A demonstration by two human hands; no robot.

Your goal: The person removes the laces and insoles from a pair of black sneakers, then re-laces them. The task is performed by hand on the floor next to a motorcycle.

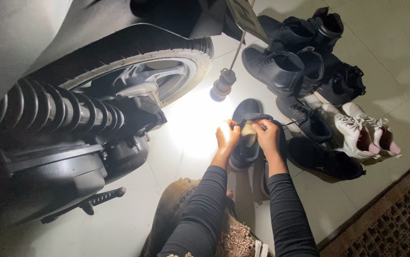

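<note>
Dark blue fabric sneaker (246,124) held over the pale tiled floor (186,143).
Left hand (227,135) and right hand (267,135) have fingers clamped on its tongue, beside a scooter wheel (157,71).

Both hands meet over a dark sneaker (246,124) on the pale tiled floor (186,143). The left hand (227,136) and right hand (267,135) pinch a small tan cloth (249,133) between them, pressed to the sneaker's top. Just above the sneaker hangs a lit lamp (222,84) on a thin rod, its glare washing the tiles. To the sneaker's left stands a scooter's rear wheel (167,66) with a coiled shock spring (57,112). To its right lie black boots (290,62), white sneakers (362,131) and a black shoe (326,159).
</note>
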